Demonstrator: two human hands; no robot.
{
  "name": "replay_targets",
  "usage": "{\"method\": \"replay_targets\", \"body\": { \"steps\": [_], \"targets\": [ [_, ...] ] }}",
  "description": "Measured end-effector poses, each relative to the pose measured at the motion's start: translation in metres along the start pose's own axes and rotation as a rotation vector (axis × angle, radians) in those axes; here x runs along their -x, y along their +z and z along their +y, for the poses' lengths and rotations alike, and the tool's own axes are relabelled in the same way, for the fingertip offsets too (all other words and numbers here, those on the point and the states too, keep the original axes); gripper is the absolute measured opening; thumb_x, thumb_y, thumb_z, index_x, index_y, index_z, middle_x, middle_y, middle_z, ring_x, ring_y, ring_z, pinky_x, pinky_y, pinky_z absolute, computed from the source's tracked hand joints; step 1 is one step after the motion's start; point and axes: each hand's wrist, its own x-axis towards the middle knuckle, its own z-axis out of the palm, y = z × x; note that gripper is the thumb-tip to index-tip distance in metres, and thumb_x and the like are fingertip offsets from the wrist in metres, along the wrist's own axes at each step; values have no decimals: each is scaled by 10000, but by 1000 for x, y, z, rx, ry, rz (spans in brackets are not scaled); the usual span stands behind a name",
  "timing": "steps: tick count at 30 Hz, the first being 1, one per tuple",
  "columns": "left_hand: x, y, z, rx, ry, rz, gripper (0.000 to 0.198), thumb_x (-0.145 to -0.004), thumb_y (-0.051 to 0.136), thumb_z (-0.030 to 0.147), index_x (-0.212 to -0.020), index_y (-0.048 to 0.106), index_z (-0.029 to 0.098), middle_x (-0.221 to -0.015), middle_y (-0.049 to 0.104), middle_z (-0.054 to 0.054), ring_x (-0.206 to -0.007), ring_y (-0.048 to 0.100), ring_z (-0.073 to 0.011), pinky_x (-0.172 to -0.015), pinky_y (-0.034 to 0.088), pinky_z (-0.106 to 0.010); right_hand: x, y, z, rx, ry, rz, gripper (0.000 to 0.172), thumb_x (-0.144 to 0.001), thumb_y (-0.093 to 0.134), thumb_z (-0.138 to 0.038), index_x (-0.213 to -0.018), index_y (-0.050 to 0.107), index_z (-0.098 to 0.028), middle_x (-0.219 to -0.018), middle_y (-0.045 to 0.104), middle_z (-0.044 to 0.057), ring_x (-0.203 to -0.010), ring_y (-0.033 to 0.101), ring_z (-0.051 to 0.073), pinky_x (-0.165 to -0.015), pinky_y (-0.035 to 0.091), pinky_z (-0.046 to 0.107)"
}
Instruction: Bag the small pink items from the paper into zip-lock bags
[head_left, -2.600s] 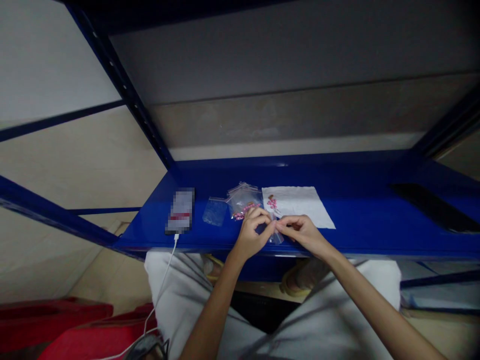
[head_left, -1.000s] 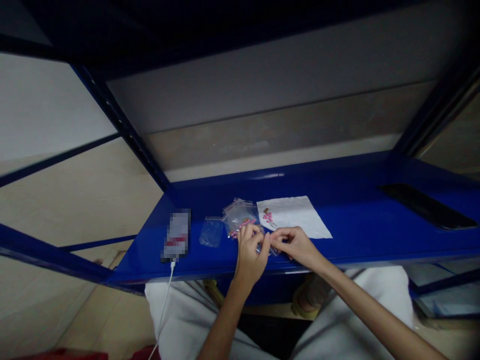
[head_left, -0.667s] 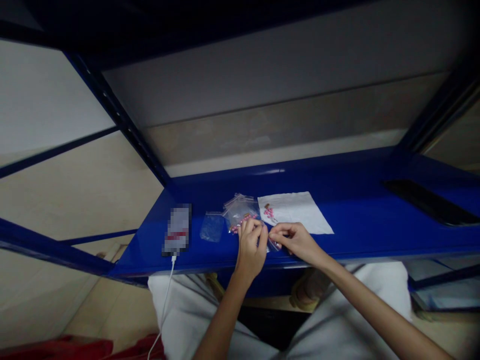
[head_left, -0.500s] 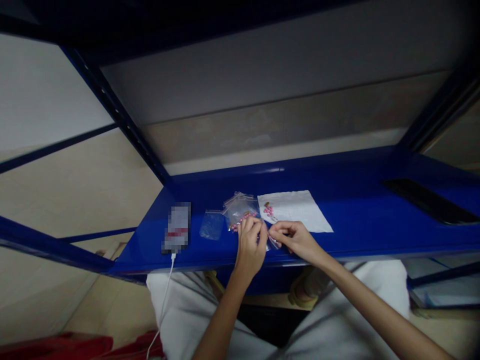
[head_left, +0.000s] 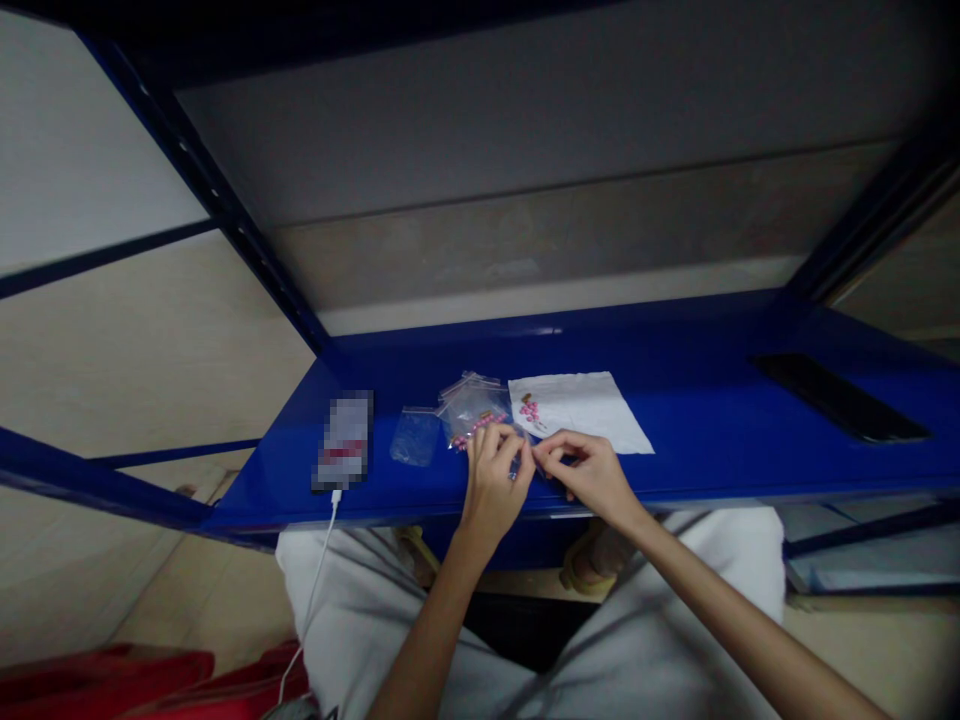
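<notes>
From the head camera, a small clear plastic bag (head_left: 516, 468) appears pinched at the front edge of a blue metal shelf (head_left: 712, 440), its long axis hidden by the nearly closed fingers of the left hand (head_left: 491, 490) and right hand (head_left: 589, 475), one on each side. Clear bags of pink beads (head_left: 472, 412) are laid just behind the left hand, beside a white paper sheet (head_left: 581, 405).
</notes>
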Motion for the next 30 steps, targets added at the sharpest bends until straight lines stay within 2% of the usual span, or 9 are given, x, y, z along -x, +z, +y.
{"method": "replay_targets", "body": {
  "steps": [9,14,17,20,24,27,30],
  "targets": [
    [1,-3,-1,-1,26,-56,133,-834,426,155,-766,534,189,-859,532,-28,-829,454,-173,-770,330,-313,1,3,-7,-61,1,-39,177,-683,621,-304,-732,642,-135,-550,600,-6,-424,515,85,-305,438,161],
    [1,-5,-2,23,-19,-27,176,-833,399,132,-694,491,188,-828,512,-18,-820,454,-166,-763,321,-310,-4,0,-3,-149,39,28,178,-683,621,-312,-666,587,-138,-516,579,-12,-418,525,89,-308,445,165],
    [0,-8,-2,54,-11,-31,167,-824,408,130,-685,480,189,-821,506,-14,-828,458,-166,-777,320,-314,-4,1,-1,-117,31,38,184,-690,625,-320,-679,571,-145,-515,569,-17,-401,507,88,-304,438,176],
    [0,-8,-2,68,3,-11,155,-805,428,124,-673,477,188,-818,507,-18,-822,462,-168,-774,327,-316,0,4,-4,-25,-86,57,168,-701,633,-303,-751,558,-161,-585,591,-4,-430,516,91,-327,424,173],
    [2,-4,-1,14,26,66,175,-753,472,106,-598,446,182,-771,485,-26,-783,456,-173,-750,337,-321,5,7,-7,109,-331,108,112,-740,608,-259,-720,526,-185,-876,619,74,-694,603,149,-384,404,160],
    [5,-1,0,-44,43,133,195,-719,485,85,-559,427,180,-761,477,-34,-763,449,-177,-733,340,-325,4,8,-4,226,-427,83,100,-800,534,-233,-745,608,-193,-1009,584,99,-840,594,183,-410,418,176],
    [6,-1,1,-66,61,160,194,-695,493,72,-546,426,176,-776,489,-47,-766,452,-183,-723,345,-327,2,9,-2,327,-498,70,164,-828,502,-209,-863,661,-219,-1065,572,93,-873,588,180,-593,498,246]
  ]
}}
